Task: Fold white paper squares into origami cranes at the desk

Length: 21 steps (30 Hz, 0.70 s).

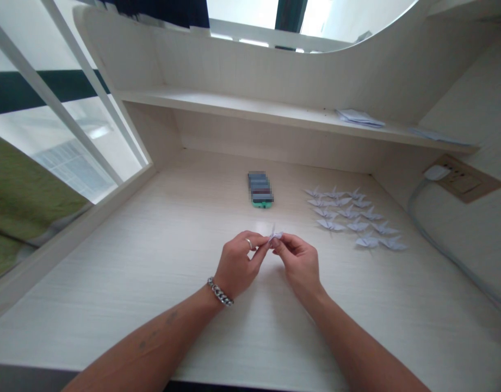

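My left hand (pixel 239 262) and my right hand (pixel 298 260) meet over the middle of the pale wooden desk (pixel 152 256). Both pinch a small folded white paper piece (pixel 274 235) between their fingertips, left fingers on its left side, right fingers on its right. A ring sits on a left finger and a chain bracelet on the left wrist. To the right of the hands, several finished white paper cranes (pixel 354 218) lie in rows on the desk.
A phone (pixel 260 190) lies flat behind the hands. A shelf (pixel 274 111) above the desk bears a stack of white paper sheets (pixel 358 117). A wall socket with a plug and a grey cable (pixel 438 174) sits at the right. A window frame (pixel 70 109) borders the left.
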Each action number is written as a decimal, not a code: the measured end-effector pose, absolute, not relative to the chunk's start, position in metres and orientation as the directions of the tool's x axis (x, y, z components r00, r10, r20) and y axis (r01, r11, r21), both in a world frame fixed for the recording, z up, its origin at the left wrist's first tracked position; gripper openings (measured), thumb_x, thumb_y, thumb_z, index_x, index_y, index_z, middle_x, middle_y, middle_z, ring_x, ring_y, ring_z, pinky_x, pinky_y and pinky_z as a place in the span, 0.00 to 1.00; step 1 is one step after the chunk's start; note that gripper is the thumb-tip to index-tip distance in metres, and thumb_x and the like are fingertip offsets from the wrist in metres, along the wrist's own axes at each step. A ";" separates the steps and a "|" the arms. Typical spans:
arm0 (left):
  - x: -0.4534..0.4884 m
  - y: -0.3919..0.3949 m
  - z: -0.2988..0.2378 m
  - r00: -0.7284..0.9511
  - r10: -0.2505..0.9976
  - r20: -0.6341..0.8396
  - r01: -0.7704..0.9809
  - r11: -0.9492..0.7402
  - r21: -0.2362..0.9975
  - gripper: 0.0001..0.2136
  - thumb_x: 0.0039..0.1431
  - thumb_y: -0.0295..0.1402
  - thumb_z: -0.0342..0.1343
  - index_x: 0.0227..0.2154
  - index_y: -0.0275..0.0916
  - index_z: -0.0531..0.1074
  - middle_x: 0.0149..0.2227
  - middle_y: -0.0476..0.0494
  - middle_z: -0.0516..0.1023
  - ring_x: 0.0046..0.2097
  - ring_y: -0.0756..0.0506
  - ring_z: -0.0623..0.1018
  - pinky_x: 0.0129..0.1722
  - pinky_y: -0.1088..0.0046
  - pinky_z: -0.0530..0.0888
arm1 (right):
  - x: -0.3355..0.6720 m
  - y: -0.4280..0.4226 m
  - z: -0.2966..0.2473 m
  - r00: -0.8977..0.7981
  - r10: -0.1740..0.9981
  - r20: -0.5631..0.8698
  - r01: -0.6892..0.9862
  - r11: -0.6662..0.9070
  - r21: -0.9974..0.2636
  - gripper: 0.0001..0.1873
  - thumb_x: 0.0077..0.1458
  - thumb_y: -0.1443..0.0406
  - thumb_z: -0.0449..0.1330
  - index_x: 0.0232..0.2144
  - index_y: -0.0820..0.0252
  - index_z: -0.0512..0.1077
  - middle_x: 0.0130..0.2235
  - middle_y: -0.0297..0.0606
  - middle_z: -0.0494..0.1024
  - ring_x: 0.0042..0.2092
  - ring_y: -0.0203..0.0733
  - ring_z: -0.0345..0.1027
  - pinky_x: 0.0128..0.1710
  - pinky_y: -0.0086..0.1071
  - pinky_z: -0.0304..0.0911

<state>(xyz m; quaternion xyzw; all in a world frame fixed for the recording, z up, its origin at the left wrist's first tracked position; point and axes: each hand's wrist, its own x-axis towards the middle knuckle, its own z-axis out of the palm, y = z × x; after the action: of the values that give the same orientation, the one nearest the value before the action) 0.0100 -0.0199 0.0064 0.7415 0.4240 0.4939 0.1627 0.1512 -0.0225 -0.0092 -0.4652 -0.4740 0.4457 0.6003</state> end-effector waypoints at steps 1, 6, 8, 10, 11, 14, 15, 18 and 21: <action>0.010 -0.020 0.006 0.145 0.795 0.589 0.464 -0.581 0.669 0.04 0.58 0.29 0.59 0.34 0.39 0.78 0.33 0.44 0.81 0.36 0.47 0.79 0.38 0.71 0.76 | 0.151 -0.023 -0.009 0.154 0.976 0.155 -0.094 0.171 -0.981 0.12 0.48 0.58 0.67 0.33 0.60 0.79 0.30 0.36 0.81 0.32 0.40 0.73 0.34 0.35 0.71; 0.011 -0.021 0.007 0.085 0.842 0.532 0.430 -0.513 0.743 0.05 0.57 0.32 0.60 0.35 0.38 0.77 0.31 0.45 0.81 0.31 0.49 0.79 0.33 0.73 0.76 | 0.151 -0.023 -0.008 0.158 0.975 0.155 -0.072 0.168 -0.983 0.13 0.49 0.57 0.66 0.33 0.60 0.79 0.31 0.37 0.81 0.33 0.41 0.73 0.35 0.36 0.71; 0.012 -0.021 0.007 0.086 0.843 0.531 0.432 -0.512 0.743 0.05 0.57 0.32 0.60 0.34 0.37 0.77 0.31 0.45 0.81 0.32 0.49 0.79 0.33 0.73 0.76 | 0.151 -0.023 -0.009 0.159 0.975 0.155 -0.066 0.167 -0.984 0.13 0.49 0.57 0.66 0.33 0.61 0.78 0.31 0.37 0.81 0.33 0.40 0.73 0.35 0.35 0.71; 0.011 -0.020 0.008 0.107 0.834 0.541 0.441 -0.527 0.726 0.04 0.57 0.32 0.60 0.33 0.38 0.78 0.32 0.44 0.81 0.33 0.48 0.79 0.34 0.73 0.76 | 0.151 -0.023 -0.010 0.157 0.975 0.155 -0.061 0.166 -0.984 0.13 0.49 0.57 0.66 0.33 0.61 0.78 0.30 0.37 0.80 0.32 0.40 0.72 0.34 0.34 0.70; 0.011 -0.020 0.007 0.117 0.831 0.543 0.445 -0.533 0.720 0.04 0.57 0.31 0.60 0.33 0.38 0.78 0.32 0.44 0.81 0.33 0.48 0.79 0.34 0.73 0.76 | 0.152 -0.023 -0.010 0.155 0.976 0.154 -0.060 0.165 -0.984 0.13 0.49 0.57 0.66 0.33 0.60 0.78 0.30 0.36 0.80 0.32 0.39 0.72 0.34 0.34 0.70; 0.010 -0.018 0.007 0.139 0.829 0.541 0.440 -0.541 0.716 0.04 0.58 0.30 0.58 0.33 0.38 0.78 0.32 0.44 0.80 0.33 0.48 0.78 0.32 0.74 0.75 | 0.152 -0.022 -0.011 0.141 0.978 0.152 -0.052 0.160 -0.986 0.12 0.50 0.57 0.66 0.33 0.60 0.78 0.30 0.36 0.80 0.32 0.39 0.72 0.33 0.33 0.69; 0.010 -0.018 0.007 0.146 0.829 0.541 0.436 -0.544 0.717 0.04 0.59 0.30 0.58 0.33 0.39 0.78 0.32 0.44 0.80 0.33 0.48 0.78 0.32 0.74 0.75 | 0.153 -0.021 -0.011 0.135 0.979 0.152 -0.046 0.160 -0.986 0.12 0.50 0.57 0.66 0.33 0.61 0.77 0.30 0.36 0.80 0.32 0.39 0.72 0.33 0.33 0.69; 0.010 -0.018 0.006 0.152 0.826 0.543 0.434 -0.549 0.714 0.04 0.58 0.29 0.58 0.32 0.38 0.77 0.31 0.44 0.80 0.33 0.48 0.78 0.32 0.74 0.75 | 0.153 -0.021 -0.011 0.115 0.981 0.155 -0.021 0.159 -0.987 0.13 0.50 0.57 0.65 0.32 0.61 0.77 0.30 0.37 0.80 0.32 0.40 0.72 0.33 0.33 0.69; 0.011 -0.018 0.006 0.131 0.834 0.536 0.444 -0.533 0.720 0.03 0.57 0.28 0.58 0.32 0.38 0.76 0.31 0.45 0.80 0.32 0.48 0.78 0.32 0.74 0.76 | 0.153 -0.022 -0.011 0.113 0.981 0.159 -0.021 0.163 -0.986 0.13 0.51 0.56 0.65 0.33 0.61 0.77 0.31 0.37 0.80 0.32 0.40 0.73 0.34 0.33 0.70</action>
<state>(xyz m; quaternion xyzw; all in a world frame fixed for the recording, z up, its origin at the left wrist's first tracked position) 0.0108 -0.0178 0.0057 0.7253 0.4406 0.4902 0.1987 0.1526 -0.0222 -0.0108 -0.4773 -0.5028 0.4368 0.5732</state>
